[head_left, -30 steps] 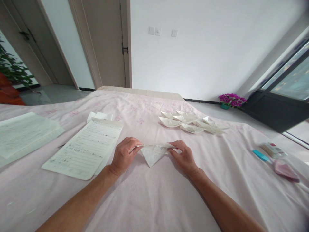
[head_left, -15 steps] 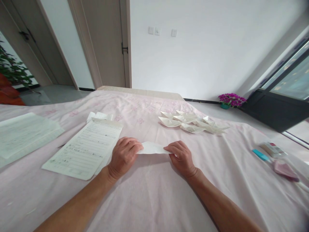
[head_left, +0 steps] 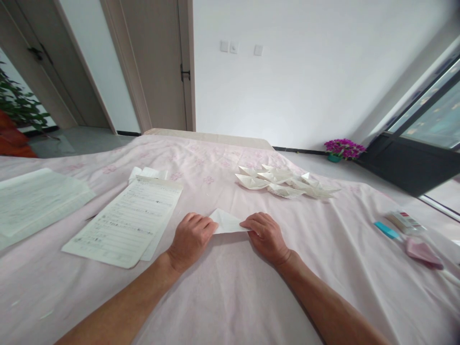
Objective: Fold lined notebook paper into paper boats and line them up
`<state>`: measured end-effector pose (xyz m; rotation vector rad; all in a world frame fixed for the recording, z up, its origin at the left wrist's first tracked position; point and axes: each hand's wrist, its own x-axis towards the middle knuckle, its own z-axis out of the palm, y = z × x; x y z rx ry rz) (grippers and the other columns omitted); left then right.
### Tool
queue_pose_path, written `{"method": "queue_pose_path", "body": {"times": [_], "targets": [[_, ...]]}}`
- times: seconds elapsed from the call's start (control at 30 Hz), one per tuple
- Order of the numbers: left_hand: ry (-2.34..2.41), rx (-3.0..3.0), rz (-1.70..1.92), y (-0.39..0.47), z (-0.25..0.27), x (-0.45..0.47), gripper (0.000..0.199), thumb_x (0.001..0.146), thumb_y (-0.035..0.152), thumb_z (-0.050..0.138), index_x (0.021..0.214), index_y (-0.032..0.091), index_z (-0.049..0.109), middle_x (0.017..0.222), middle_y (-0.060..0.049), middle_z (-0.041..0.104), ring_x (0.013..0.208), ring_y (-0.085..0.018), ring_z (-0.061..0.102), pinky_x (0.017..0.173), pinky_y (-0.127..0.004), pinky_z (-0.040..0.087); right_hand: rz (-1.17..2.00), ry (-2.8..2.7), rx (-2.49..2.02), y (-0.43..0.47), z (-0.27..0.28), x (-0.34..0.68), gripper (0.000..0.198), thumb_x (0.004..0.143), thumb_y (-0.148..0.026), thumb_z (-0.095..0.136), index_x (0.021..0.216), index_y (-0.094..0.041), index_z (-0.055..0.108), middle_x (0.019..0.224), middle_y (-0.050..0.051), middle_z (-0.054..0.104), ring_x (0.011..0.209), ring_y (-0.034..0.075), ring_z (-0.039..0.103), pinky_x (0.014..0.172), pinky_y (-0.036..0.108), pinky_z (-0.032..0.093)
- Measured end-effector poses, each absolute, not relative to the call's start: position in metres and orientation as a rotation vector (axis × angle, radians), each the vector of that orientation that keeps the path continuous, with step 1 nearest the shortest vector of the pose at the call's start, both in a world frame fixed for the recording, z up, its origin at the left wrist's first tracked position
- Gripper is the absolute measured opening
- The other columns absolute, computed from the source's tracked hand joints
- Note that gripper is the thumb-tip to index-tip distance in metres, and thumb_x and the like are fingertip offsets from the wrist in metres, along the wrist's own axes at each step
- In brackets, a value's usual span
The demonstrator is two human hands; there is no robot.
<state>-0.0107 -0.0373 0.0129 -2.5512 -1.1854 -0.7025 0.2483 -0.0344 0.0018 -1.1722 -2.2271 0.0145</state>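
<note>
A small folded white paper [head_left: 227, 223] is stretched between my two hands, just above or on the pink bedsheet [head_left: 223, 292]; I cannot tell which. Its upper edge rises to a low peak and its lower edge is nearly straight. My left hand [head_left: 194, 235] pinches the left end, fingers curled over it. At the right end, my right hand [head_left: 266, 235] grips the paper between thumb and fingers. The ends of the paper are hidden under the fingers. Beyond the right hand stand several folded paper boats [head_left: 278, 179], grouped close together.
To the left lies a lined notepad [head_left: 125, 220] with handwriting, and farther left some loose paper sheets [head_left: 39, 201]. At the right are a blue object [head_left: 386, 230], a clear-wrapped packet [head_left: 406, 222] and a pink cloth-like item [head_left: 423, 253]. A wall and doors stand behind.
My left hand has shifted slightly right and nearer to me, bringing the hands closer together. The paper's peak now shows more clearly. Both hands keep their hold.
</note>
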Motion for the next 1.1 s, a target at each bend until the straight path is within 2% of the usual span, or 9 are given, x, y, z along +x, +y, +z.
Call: {"method": "queue_pose_path", "body": {"times": [0.23,0.37,0.47,0.63,0.77,0.93,1.1], "targets": [[-1.270,-2.562,-0.741,-0.031,0.007,-0.015,0.016,0.087,0.013,0.057,0.092,0.023,0.068,0.086,-0.003,0.072,0.085,-0.020,0.063,0.079,-0.037,0.041,0.040,-2.253,-1.336,-0.032,0.005,0.245,0.040,0.077,-0.003,0.052,0.107,-0.023,0.068,0.098,0.005,0.068,0.091,0.021,0.059,0.083,0.034,0.043],[-1.453,-2.495,-0.866,-0.022,0.001,-0.025,0.016,0.088,0.016,0.058,0.095,0.024,0.070,0.089,-0.002,0.074,0.084,-0.019,0.065,0.080,-0.035,0.043,0.050,-2.237,-1.415,-0.028,0.002,0.245,0.029,0.086,-0.012,0.052,0.107,-0.023,0.069,0.096,0.005,0.069,0.091,0.021,0.060,0.085,0.034,0.045],[-1.555,-2.408,-0.917,-0.018,-0.002,-0.031,0.017,0.091,0.021,0.054,0.092,0.023,0.071,0.088,-0.002,0.075,0.081,-0.020,0.066,0.078,-0.034,0.043,0.080,-2.195,-1.391,-0.027,-0.001,0.247,0.027,0.091,-0.015,0.049,0.105,-0.024,0.069,0.095,0.005,0.069,0.091,0.020,0.062,0.085,0.033,0.047],[-1.565,-2.354,-0.975,-0.019,0.000,-0.029,0.019,0.092,0.023,0.052,0.090,0.022,0.071,0.086,-0.002,0.075,0.078,-0.020,0.066,0.076,-0.032,0.044,0.129,-2.012,-1.309,-0.031,-0.002,0.249,0.030,0.092,-0.013,0.045,0.106,-0.024,0.069,0.097,0.005,0.070,0.090,0.019,0.065,0.082,0.031,0.049],[-1.590,-2.286,-1.020,-0.021,0.001,-0.024,0.017,0.091,0.023,0.054,0.088,0.021,0.071,0.084,-0.003,0.074,0.075,-0.020,0.065,0.073,-0.031,0.044,0.161,-2.101,-1.204,-0.035,0.004,0.246,0.028,0.093,-0.014,0.046,0.106,-0.024,0.069,0.095,0.005,0.070,0.088,0.018,0.065,0.082,0.031,0.050],[-1.614,-2.210,-1.082,-0.019,0.001,-0.025,0.016,0.091,0.025,0.055,0.088,0.021,0.070,0.081,-0.003,0.073,0.076,-0.020,0.066,0.074,-0.030,0.045,0.199,-2.484,-1.079,-0.044,0.016,0.233,0.025,0.093,-0.024,0.052,0.114,-0.024,0.067,0.116,0.007,0.068,0.104,0.021,0.062,0.092,0.037,0.047],[-1.563,-2.199,-1.155,-0.016,0.001,-0.027,0.014,0.091,0.023,0.055,0.091,0.020,0.069,0.083,-0.003,0.073,0.079,-0.020,0.066,0.076,-0.030,0.045,0.251,-2.612,-1.069,-0.051,0.021,0.220,0.046,0.094,-0.030,0.054,0.139,-0.024,0.051,0.146,0.007,0.049,0.134,0.024,0.044,0.111,0.041,0.035]]}}
